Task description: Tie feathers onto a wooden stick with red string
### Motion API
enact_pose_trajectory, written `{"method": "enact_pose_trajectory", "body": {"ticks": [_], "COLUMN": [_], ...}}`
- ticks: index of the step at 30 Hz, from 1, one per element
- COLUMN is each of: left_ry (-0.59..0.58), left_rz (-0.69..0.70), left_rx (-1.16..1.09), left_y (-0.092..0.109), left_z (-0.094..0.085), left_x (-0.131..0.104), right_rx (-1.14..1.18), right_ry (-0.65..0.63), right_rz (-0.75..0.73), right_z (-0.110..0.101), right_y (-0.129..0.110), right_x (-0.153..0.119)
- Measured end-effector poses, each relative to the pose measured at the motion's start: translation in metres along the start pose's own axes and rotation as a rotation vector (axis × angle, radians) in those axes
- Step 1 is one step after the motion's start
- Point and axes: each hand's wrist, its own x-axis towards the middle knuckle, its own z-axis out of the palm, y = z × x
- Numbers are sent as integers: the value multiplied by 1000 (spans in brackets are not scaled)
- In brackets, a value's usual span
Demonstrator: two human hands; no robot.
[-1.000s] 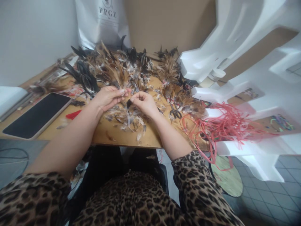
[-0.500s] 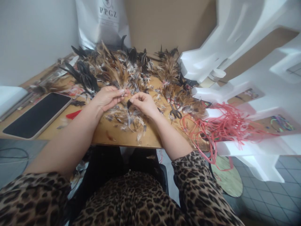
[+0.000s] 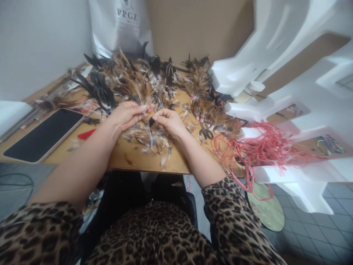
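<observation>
Across the middle of the frame, a wooden table (image 3: 149, 162) bears a ragged feather pile (image 3: 132, 81), mostly brown and black with whitish fluff. At centre, the left hand (image 3: 127, 115) is loosely curled, thumb near the fingertips; what it grips, I cannot tell. Just right of it, the right hand (image 3: 170, 122) closely pinches a slim black feather (image 3: 151, 122)

The phone (image 3: 45, 134) has a smooth, glossy dark screen, the tabletop (image 3: 149, 161) looks like smooth wood with a soft sheen, and the white bag (image 3: 120, 31) resembles shiny, creased plastic.
</observation>
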Motion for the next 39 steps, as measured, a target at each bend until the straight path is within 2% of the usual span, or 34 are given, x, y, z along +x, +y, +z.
{"method": "enact_pose_trajectory", "body": {"ticks": [3,11,22,31,39], "left_ry": [39,53,84,100,62], "left_rz": [-7,1,11,8,28], "left_rx": [29,55,26,12,-26], "left_y": [0,0,-2,1,5], "left_z": [0,1,-7,-6,-4], "left_x": [1,1,6,4,2], "right_rx": [-5,-1,-17,-8,-134], "right_ry": [8,74,226,256,246], "right_rz": [11,-18,-55,-54,-74], "right_z": [1,-3,-11,-14,-17], "right_y": [0,3,6,4,12], "right_x": [0,2,7,6,9]}}
